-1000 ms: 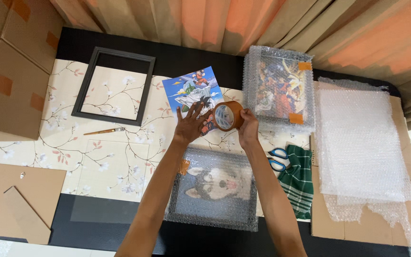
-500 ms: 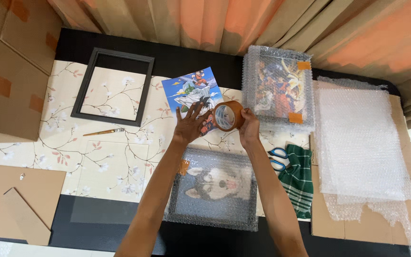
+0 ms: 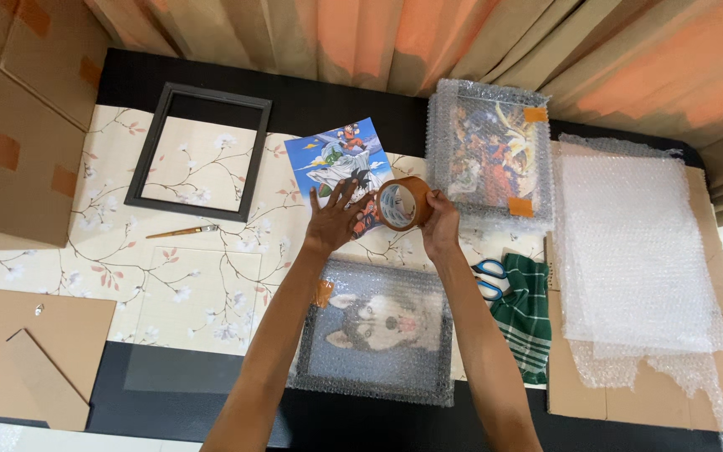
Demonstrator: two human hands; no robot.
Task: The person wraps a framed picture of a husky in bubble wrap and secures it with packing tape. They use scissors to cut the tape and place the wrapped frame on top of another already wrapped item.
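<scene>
Brown packing tape, a roll (image 3: 403, 203) of it, is held up on edge between both hands above the table, its open core facing the camera. The right hand (image 3: 441, 224) grips the roll's right side, fingers wrapped over the rim. The left hand (image 3: 334, 219) is at the roll's left edge with its fingers spread wide, the fingertips touching the tape's outer face; whether they pinch a loose end I cannot tell.

Directly below the forearms lies a framed dog picture (image 3: 376, 331) wrapped in bubble wrap, a small piece of brown tape stuck at its upper left corner. Just behind the hands a colourful cartoon print (image 3: 328, 159) lies flat on the floral tablecloth (image 3: 110, 259). To the right of the roll sits a second bubble-wrapped picture (image 3: 489, 155), fastened with two tabs of brown tape.

Blue-handled scissors (image 3: 489, 279) rest on a green checked cloth (image 3: 522, 314) beside the right forearm. Further right, sheets of bubble wrap (image 3: 638, 251) are stacked on flat cardboard. Far left, an empty black frame (image 3: 198, 151) lies on the cloth, a small brush (image 3: 182, 232) just below it, a backing board (image 3: 31, 351) with its stand near the front corner, and a cardboard box (image 3: 18, 125) at the table's left end
</scene>
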